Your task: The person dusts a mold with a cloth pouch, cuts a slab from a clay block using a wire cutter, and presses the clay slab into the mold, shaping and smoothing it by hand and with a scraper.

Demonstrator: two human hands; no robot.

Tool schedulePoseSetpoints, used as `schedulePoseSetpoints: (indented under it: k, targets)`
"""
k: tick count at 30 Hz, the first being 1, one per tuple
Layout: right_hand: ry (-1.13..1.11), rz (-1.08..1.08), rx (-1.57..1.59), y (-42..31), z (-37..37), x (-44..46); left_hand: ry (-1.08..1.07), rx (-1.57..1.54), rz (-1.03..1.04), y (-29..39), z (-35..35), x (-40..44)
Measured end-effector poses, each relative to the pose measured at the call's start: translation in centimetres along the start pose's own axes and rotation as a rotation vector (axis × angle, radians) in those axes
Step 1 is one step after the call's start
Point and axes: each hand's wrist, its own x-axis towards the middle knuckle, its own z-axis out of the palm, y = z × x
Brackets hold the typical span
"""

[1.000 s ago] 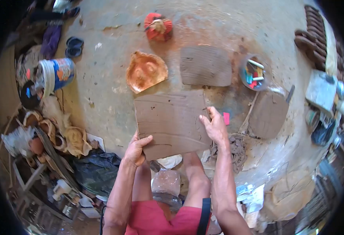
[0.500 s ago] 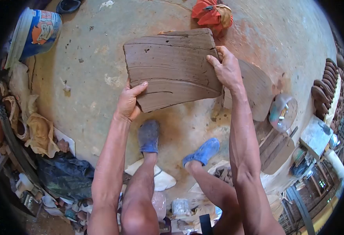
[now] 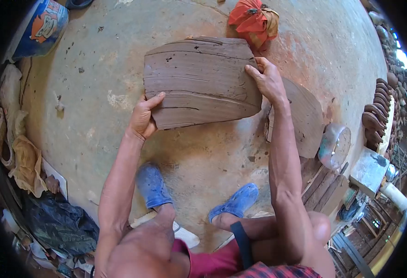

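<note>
A broad brown slab of clay [image 3: 199,83] with scored lines and ragged edges spans the space between my hands, above the floor. My left hand [image 3: 144,113] grips its lower left corner, thumb on top and the other fingers underneath, mostly hidden. On the right edge my right hand [image 3: 269,81] is closed, thumb on the upper face. Beneath my right forearm, another flat clay slab [image 3: 300,118] with a rounded edge lies on the floor. Just past the held slab's far edge sits a red and tan bundle [image 3: 254,23].
A blue printed bucket [image 3: 41,28] stands at the far left. To the right are a clear round container [image 3: 335,146], clay strips [image 3: 324,187], a grey block [image 3: 370,170] and stacked brown curved pieces [image 3: 375,111]. Black plastic sheeting [image 3: 60,224] lies at lower left. My feet wear blue clogs [image 3: 236,201].
My body has lowered, with the knees more bent, and my left foot has shifted left. The slab remains in both hands, its left side moved slightly left and up.
</note>
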Motion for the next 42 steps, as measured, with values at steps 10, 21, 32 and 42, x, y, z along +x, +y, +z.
schedulePoseSetpoints:
  k: [10, 21, 32, 42]
  targets:
    - [0.049, 0.005, 0.052, 0.6, 1.6, -2.3, 0.089, 0.365, 0.080, 0.5, 0.4, 0.8]
    - [0.179, 0.059, 0.315, 3.0, 4.3, -7.0, 0.018, 0.905, 0.005, 4.3, -0.9, 1.3]
    - [0.414, 0.317, 0.258, 2.5, 9.7, -21.2, -0.138, 1.285, -0.204, 7.5, -1.5, -2.8]
    - [0.316, 0.353, 0.619, 4.3, 7.5, -14.7, -0.241, 0.885, 0.091, 3.8, -6.4, 8.3]
